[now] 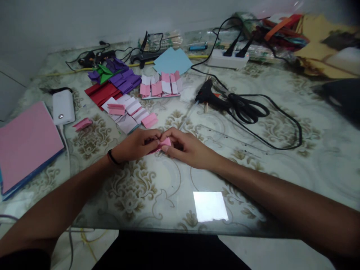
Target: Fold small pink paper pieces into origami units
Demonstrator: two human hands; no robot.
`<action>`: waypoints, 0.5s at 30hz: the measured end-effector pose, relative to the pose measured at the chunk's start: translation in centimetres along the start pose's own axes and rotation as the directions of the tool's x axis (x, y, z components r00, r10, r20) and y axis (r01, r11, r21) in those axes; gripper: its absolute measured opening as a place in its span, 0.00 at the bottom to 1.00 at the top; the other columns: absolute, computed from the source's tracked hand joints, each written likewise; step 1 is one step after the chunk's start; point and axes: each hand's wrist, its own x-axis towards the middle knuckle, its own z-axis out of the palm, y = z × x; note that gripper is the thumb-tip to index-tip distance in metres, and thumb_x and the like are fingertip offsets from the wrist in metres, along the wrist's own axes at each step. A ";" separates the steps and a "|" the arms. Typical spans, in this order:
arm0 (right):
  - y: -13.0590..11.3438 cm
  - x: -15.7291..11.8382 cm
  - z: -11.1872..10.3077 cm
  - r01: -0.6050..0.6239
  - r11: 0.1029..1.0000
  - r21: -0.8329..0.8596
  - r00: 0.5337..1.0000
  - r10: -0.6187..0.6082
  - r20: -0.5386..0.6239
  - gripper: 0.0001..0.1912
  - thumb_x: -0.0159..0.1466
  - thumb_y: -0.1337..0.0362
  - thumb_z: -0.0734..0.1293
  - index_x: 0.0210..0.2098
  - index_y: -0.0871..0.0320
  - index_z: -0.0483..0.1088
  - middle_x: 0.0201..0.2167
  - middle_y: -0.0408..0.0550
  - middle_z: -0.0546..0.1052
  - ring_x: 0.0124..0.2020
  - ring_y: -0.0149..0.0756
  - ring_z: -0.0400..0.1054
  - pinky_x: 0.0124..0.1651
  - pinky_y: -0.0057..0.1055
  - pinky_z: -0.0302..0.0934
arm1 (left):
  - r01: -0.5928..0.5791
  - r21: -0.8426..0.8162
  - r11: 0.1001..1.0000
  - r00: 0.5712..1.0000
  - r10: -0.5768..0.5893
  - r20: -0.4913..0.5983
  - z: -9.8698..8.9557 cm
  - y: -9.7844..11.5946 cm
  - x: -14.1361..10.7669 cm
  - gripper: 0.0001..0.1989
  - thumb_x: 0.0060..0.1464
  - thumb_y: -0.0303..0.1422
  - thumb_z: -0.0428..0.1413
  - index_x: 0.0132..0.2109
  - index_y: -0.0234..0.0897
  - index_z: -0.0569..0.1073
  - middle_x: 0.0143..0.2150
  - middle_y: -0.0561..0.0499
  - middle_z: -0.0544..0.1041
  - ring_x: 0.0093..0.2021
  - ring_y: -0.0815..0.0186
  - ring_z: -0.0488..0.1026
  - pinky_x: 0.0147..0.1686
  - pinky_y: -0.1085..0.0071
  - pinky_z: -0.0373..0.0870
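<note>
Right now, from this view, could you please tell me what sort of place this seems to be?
Likely a craft corner, at home or in a small workshop: a glue gun and folded paper pieces are on the table, and the left hand and right hand hold pink paper.

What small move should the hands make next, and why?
Probably press the pink paper into a firmer fold: the left hand and right hand both pinch it, fingers partly hiding its shape, and a folded pink piece lies nearby.
</note>
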 end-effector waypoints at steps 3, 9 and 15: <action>0.0 0.0 0.0 -0.002 1.000 -0.004 1.000 0.002 0.000 0.11 0.73 0.55 0.66 0.48 0.56 0.67 0.25 0.36 0.66 0.26 0.28 0.58 0.30 0.26 0.51 | -0.003 0.006 1.000 1.000 0.003 -0.001 0.0 0.0 0.0 0.09 0.63 0.35 0.54 0.38 0.35 0.74 0.25 0.58 0.69 0.26 0.73 0.63 0.29 0.74 0.57; 0.1 0.0 0.0 0.001 1.000 -0.006 1.000 -0.001 -0.007 0.12 0.73 0.55 0.66 0.48 0.57 0.67 0.25 0.36 0.65 0.26 0.28 0.58 0.30 0.26 0.51 | 0.003 -0.013 1.000 1.000 -0.003 0.003 0.1 -0.2 -0.1 0.09 0.64 0.36 0.54 0.38 0.35 0.74 0.25 0.58 0.68 0.27 0.73 0.62 0.29 0.74 0.57; 0.0 0.0 0.0 0.005 1.000 -0.009 1.000 -0.005 -0.005 0.12 0.73 0.55 0.65 0.47 0.57 0.67 0.25 0.36 0.65 0.26 0.28 0.58 0.30 0.26 0.51 | -0.003 -0.002 1.000 1.000 0.003 -0.001 0.0 -0.1 -0.1 0.09 0.64 0.35 0.54 0.38 0.35 0.74 0.26 0.58 0.69 0.27 0.73 0.63 0.30 0.74 0.57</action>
